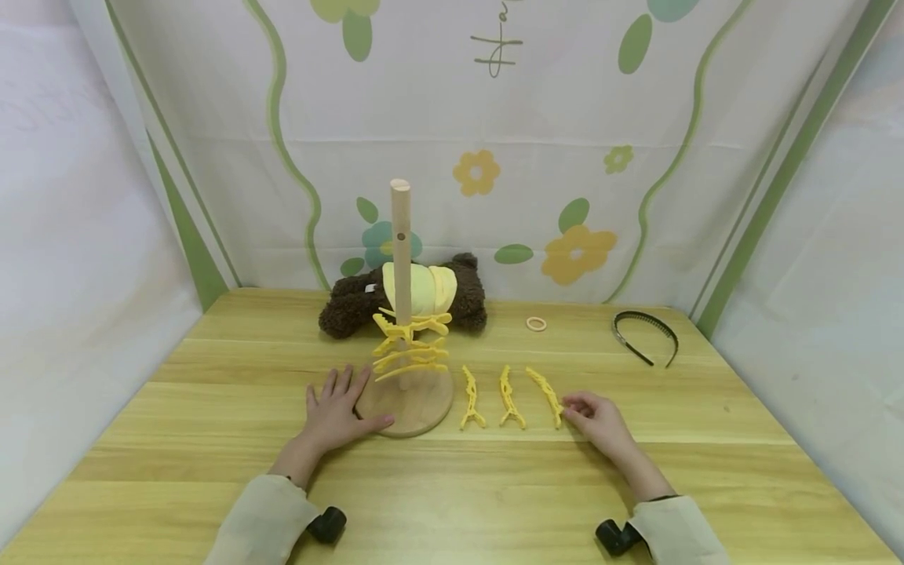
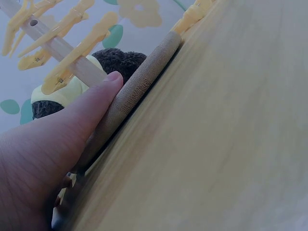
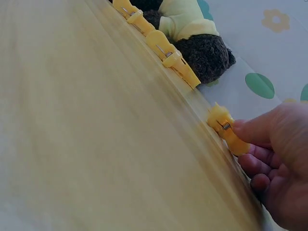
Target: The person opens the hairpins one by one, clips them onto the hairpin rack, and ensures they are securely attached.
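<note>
A wooden post (image 1: 401,259) stands upright on a round wooden base (image 1: 417,416). Several yellow hair clips (image 1: 413,365) are clipped across its lower part. With fingers spread, my left hand (image 1: 335,420) rests at the base's left side, its thumb on the base top, as the left wrist view also shows. Right of the base, two yellow hair clips (image 1: 470,399) (image 1: 508,399) lie in a row on the table. At the row's right end, my right hand (image 1: 600,424) pinches the wide end of a third yellow hair clip (image 3: 222,126) between thumb and fingers, low at the table.
Behind the post a dark brown plush bear (image 1: 469,290) in a yellow top lies on its side. Farther right are a small pale ring (image 1: 536,324) and a black headband (image 1: 646,315). A printed white curtain (image 1: 537,118) closes off the wooden table's (image 1: 480,502) back.
</note>
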Demonstrator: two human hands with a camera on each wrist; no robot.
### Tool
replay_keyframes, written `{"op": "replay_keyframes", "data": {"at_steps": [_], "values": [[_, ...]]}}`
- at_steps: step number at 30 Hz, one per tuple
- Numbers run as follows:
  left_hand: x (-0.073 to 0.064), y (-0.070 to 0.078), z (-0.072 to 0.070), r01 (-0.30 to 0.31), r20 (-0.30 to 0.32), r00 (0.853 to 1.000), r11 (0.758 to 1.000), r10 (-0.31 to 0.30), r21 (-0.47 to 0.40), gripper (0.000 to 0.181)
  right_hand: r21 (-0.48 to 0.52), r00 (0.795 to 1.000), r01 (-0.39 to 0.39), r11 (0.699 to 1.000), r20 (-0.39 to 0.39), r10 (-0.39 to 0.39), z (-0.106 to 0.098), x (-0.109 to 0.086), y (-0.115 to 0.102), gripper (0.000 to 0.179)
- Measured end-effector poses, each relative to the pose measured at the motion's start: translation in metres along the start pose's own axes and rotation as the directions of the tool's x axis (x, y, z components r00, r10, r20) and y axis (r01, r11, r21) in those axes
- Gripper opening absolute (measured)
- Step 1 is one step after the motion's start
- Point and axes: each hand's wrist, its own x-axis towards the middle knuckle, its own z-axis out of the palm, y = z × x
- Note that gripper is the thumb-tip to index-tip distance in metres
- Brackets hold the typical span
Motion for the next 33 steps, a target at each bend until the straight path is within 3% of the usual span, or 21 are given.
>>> {"op": "replay_keyframes", "data": {"at_steps": [7,15,22,33], "values": [[0.0001,0.0012,-0.0018,0.000,-0.005,1.000,1.000,0.000,-0.004,0.096,0.007,1.000,0.015,1.000,-0.014,-0.015,-0.0006,0.0002,-0.0015,0.036],[-0.0003,0.0004,-0.0009,0.000,-0.001,1.000,1.000,0.000,-0.002,0.095,-0.135,0.996,0.086,0.987,0.029,-0.083,0.0015,-0.0025,-0.0034,0.065],[-0.0004,0.0006,-0.0002,0.004,0.000,1.000,1.000,-0.004,0.001,0.095,-0.180,0.993,0.117,0.977,0.017,-0.116,0.0011,-0.0022,-0.0011,0.060],[-0.0010,0.0015,-0.0022,0.004,0.010,1.000,1.000,-0.004,-0.005,0.095,-0.249,0.994,0.101,0.963,-0.006,-0.106,-0.0068,-0.0022,0.0048,0.048]]}}
